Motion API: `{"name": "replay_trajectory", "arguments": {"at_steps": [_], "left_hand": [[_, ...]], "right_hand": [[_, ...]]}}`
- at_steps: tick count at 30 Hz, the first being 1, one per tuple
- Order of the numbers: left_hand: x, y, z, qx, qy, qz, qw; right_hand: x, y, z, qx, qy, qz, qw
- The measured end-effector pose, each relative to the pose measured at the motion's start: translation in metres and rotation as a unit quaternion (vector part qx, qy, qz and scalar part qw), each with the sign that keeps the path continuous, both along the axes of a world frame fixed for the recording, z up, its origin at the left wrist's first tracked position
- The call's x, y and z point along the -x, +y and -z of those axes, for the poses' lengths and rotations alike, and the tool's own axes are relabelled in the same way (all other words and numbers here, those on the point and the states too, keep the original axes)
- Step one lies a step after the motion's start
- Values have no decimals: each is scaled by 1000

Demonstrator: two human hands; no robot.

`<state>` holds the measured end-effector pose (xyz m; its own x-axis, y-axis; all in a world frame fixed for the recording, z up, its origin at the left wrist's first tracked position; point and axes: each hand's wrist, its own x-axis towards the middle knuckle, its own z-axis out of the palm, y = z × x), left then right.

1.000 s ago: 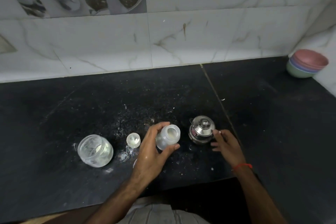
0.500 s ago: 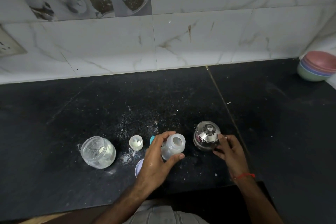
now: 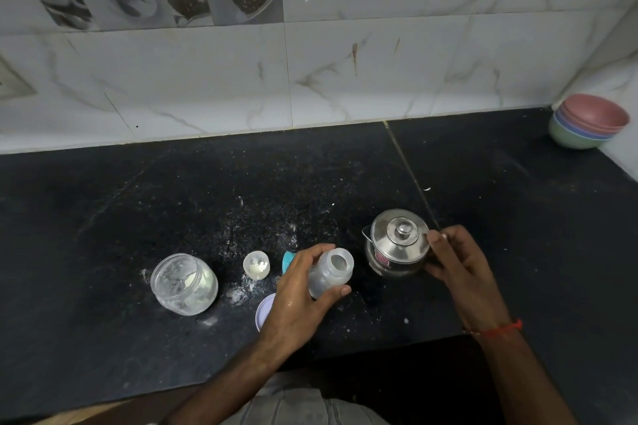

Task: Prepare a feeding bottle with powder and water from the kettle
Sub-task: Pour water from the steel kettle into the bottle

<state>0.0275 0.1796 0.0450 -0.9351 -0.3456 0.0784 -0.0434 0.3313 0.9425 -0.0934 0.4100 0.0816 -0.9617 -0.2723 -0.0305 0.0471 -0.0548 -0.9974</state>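
Observation:
My left hand (image 3: 299, 300) is wrapped around a clear feeding bottle (image 3: 330, 272) with its mouth uncovered, tilted toward the right, near the counter's front edge. Just right of it stands a small steel kettle (image 3: 397, 245) with its lid on and its spout pointing left. My right hand (image 3: 459, 266) grips the kettle's right side, where the handle is hidden under the fingers. An uncapped clear jar of white powder (image 3: 184, 285) stands to the left. A small translucent cap (image 3: 256, 265) with powder in it sits between jar and bottle.
White powder is spilled on the black counter (image 3: 138, 217). A teal piece (image 3: 288, 260) and a pale lid (image 3: 265, 312) lie partly hidden behind my left hand. Stacked coloured bowls (image 3: 587, 124) sit in the far right corner. A tiled wall backs the counter.
My right hand has closed in from beside the kettle onto its right side. The left hand keeps holding the bottle. The camera view has shifted slightly.

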Motion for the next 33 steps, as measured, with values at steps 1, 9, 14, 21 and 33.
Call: {"name": "replay_trajectory", "arguments": {"at_steps": [1, 9, 14, 21, 33], "left_hand": [[1, 0, 0, -1, 1, 2, 1000], [-7, 2, -4, -15, 16, 13, 1000], [-15, 1, -8, -4, 25, 22, 999], [-21, -1, -8, 2, 28, 33, 999], [-25, 1, -12, 28, 33, 44, 998]], "right_hand": [[-3, 0, -7, -6, 19, -9, 1000], [-31, -3, -29, -6, 54, -14, 998], [-45, -7, -32, 14, 46, -3, 999], [-54, -7, -44, -17, 110, -7, 994], [-57, -13, -63, -164, 199, -18, 966]]}}
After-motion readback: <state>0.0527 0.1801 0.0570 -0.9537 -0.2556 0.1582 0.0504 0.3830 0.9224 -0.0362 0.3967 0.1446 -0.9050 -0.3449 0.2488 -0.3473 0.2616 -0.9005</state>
